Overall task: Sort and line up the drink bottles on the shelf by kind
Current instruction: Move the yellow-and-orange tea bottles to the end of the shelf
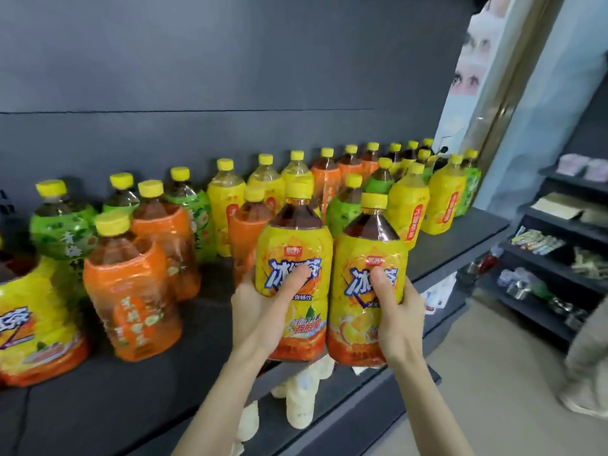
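My left hand (260,307) grips a large yellow-label iced tea bottle (292,245), thumb across its label. Right beside it my right hand (399,311) grips a second yellow-label bottle (367,255) the same way. Both bottles are upright at the front edge of the dark shelf (197,399), and whether they rest on it I cannot tell. Behind them stand several mixed bottles: orange-label ones (131,291), green-label ones (62,232) and more yellow-label ones (408,209). All have yellow caps.
Another yellow-label bottle (36,320) stands at the far left front. Pale bottles (301,399) sit on the lower shelf under my hands. A second dark rack (559,258) with small goods stands at the right, and a person's leg and shoe (589,366) are beside it.
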`<action>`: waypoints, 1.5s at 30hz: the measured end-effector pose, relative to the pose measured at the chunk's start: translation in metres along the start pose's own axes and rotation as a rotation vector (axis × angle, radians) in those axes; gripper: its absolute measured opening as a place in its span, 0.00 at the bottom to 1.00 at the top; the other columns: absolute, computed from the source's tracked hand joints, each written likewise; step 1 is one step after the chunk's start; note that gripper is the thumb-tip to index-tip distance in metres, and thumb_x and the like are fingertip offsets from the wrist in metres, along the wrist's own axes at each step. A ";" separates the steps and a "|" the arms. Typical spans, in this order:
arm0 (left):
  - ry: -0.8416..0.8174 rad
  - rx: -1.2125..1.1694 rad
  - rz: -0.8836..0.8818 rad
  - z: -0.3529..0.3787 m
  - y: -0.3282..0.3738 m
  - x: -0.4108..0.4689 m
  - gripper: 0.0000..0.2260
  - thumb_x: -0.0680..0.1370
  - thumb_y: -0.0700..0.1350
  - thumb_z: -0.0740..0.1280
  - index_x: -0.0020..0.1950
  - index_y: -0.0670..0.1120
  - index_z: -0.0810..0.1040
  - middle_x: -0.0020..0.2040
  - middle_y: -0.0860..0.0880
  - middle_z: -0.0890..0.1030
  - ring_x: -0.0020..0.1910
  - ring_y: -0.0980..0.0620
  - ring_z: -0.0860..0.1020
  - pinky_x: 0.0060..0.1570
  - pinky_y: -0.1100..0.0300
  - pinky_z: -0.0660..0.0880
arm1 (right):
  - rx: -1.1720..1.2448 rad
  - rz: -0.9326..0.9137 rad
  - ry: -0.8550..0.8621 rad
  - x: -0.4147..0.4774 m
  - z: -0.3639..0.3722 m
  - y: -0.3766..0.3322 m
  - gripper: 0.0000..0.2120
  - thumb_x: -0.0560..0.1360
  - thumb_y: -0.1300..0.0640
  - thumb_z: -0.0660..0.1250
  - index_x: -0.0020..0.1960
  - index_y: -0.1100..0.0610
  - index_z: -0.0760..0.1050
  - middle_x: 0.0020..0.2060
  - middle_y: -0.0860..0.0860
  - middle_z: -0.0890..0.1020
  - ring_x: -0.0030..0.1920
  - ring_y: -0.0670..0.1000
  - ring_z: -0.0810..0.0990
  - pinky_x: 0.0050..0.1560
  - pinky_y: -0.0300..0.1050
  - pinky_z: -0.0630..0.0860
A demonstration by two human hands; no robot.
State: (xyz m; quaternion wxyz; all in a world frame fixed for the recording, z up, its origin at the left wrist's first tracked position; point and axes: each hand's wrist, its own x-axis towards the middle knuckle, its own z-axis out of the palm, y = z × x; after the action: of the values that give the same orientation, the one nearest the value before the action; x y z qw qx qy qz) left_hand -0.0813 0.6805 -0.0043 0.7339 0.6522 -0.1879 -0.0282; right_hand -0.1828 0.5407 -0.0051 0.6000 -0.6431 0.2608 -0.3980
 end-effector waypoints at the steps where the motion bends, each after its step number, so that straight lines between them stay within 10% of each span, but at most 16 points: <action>1: -0.023 -0.008 0.001 0.016 -0.002 0.007 0.24 0.58 0.69 0.72 0.47 0.57 0.81 0.43 0.61 0.84 0.42 0.61 0.83 0.38 0.67 0.78 | 0.000 -0.003 0.016 0.014 -0.009 0.002 0.33 0.59 0.30 0.66 0.51 0.54 0.79 0.43 0.50 0.86 0.44 0.50 0.85 0.46 0.49 0.81; 5: -0.082 -0.002 0.006 0.084 -0.012 0.033 0.26 0.58 0.70 0.72 0.48 0.55 0.81 0.43 0.62 0.84 0.43 0.62 0.82 0.39 0.68 0.77 | 0.011 -0.016 0.092 0.068 -0.048 0.013 0.31 0.59 0.30 0.66 0.48 0.54 0.79 0.40 0.47 0.86 0.40 0.46 0.84 0.35 0.34 0.77; 16: 0.010 0.019 -0.029 0.289 -0.049 0.058 0.28 0.56 0.70 0.70 0.48 0.53 0.80 0.40 0.62 0.84 0.39 0.64 0.81 0.34 0.74 0.73 | -0.028 0.001 0.058 0.225 -0.190 0.048 0.30 0.58 0.31 0.67 0.46 0.54 0.80 0.40 0.50 0.86 0.42 0.51 0.85 0.46 0.48 0.79; 25: 0.135 0.121 0.005 0.406 -0.064 0.089 0.27 0.56 0.73 0.67 0.46 0.57 0.80 0.42 0.61 0.83 0.45 0.62 0.81 0.44 0.65 0.75 | 0.005 -0.018 -0.026 0.335 -0.254 0.067 0.32 0.58 0.31 0.67 0.46 0.57 0.80 0.37 0.48 0.86 0.38 0.47 0.84 0.34 0.33 0.76; 33: 0.184 0.129 0.036 0.488 -0.092 0.138 0.28 0.58 0.72 0.67 0.48 0.54 0.80 0.44 0.57 0.84 0.44 0.59 0.82 0.48 0.55 0.79 | -0.034 -0.044 -0.073 0.435 -0.282 0.094 0.31 0.59 0.29 0.66 0.47 0.54 0.79 0.40 0.50 0.86 0.42 0.50 0.85 0.47 0.53 0.81; 38: 0.250 0.179 0.060 0.528 -0.104 0.151 0.27 0.58 0.71 0.66 0.47 0.55 0.78 0.42 0.62 0.81 0.42 0.68 0.80 0.41 0.67 0.75 | -0.031 -0.040 -0.126 0.483 -0.296 0.108 0.29 0.61 0.30 0.66 0.45 0.55 0.79 0.40 0.51 0.85 0.43 0.53 0.85 0.50 0.58 0.80; 45: 0.394 0.225 0.054 0.569 -0.114 0.156 0.25 0.59 0.70 0.68 0.46 0.54 0.79 0.40 0.63 0.82 0.42 0.65 0.80 0.47 0.57 0.78 | -0.008 -0.059 -0.250 0.530 -0.312 0.120 0.28 0.61 0.29 0.66 0.44 0.52 0.79 0.38 0.46 0.85 0.40 0.45 0.84 0.39 0.39 0.77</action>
State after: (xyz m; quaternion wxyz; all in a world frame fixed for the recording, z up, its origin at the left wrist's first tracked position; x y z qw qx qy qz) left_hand -0.0906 0.0805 -0.0327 0.6795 0.7176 -0.0602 0.1406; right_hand -0.1333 -0.0833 -0.0287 0.6134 -0.6974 0.1664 -0.3311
